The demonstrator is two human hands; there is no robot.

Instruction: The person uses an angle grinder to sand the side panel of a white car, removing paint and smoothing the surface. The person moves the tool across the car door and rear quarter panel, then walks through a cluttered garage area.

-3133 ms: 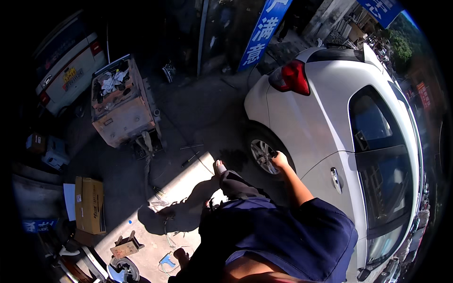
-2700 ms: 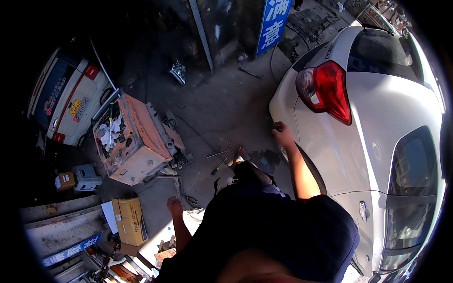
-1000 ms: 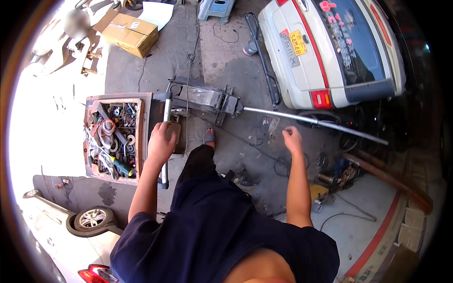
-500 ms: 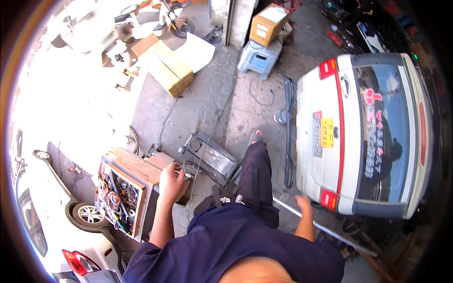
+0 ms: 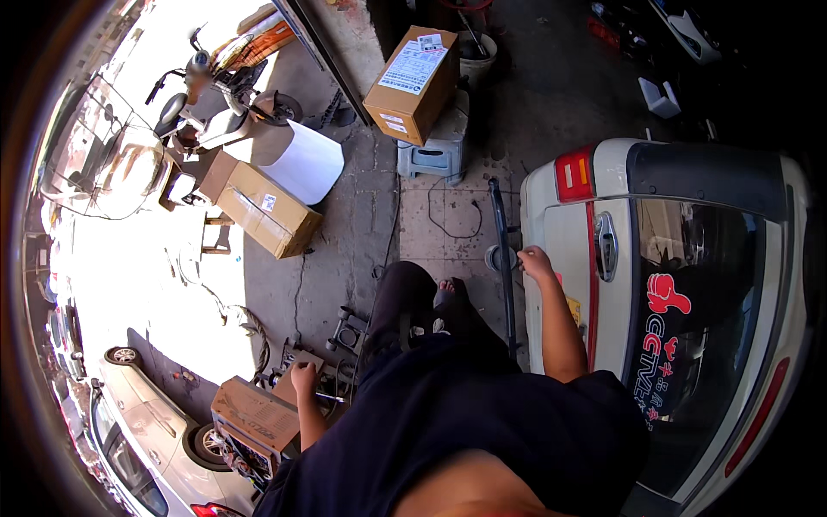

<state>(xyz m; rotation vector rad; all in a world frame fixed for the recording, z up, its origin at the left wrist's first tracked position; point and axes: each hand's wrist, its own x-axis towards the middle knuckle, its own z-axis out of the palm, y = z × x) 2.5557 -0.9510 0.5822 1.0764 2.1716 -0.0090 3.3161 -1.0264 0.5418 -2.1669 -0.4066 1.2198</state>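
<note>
My left hand (image 5: 303, 377) is closed in a loose fist beside the brown-topped tool cabinet (image 5: 258, 412). Whatever may be in its fingers is hidden. My right hand (image 5: 536, 261) is out to the right, fingers curled in with nothing visible in them. It hangs in front of the white vehicle's rear (image 5: 551, 233), near a long dark bar (image 5: 501, 250) on the floor. From this height I cannot tell whether that hand touches the vehicle. Part of a floor jack (image 5: 346, 332) shows between my left hand and my leg.
Ahead, a taped carton (image 5: 413, 86) sits on a blue-grey plastic stool (image 5: 435, 151), beside a bucket (image 5: 476, 59). Another carton (image 5: 267, 207) lies on the ground at left, near a white sheet (image 5: 306, 164) and a parked scooter (image 5: 228, 121). A pale car (image 5: 146, 405) stands far left. A thin cable (image 5: 461, 233) curls over the tiles.
My view has shifted forward and right, so the stool and vehicle look nearer. My right hand has swung forward to the vehicle's rear; my left hand has drawn back and its fingers have curled in.
</note>
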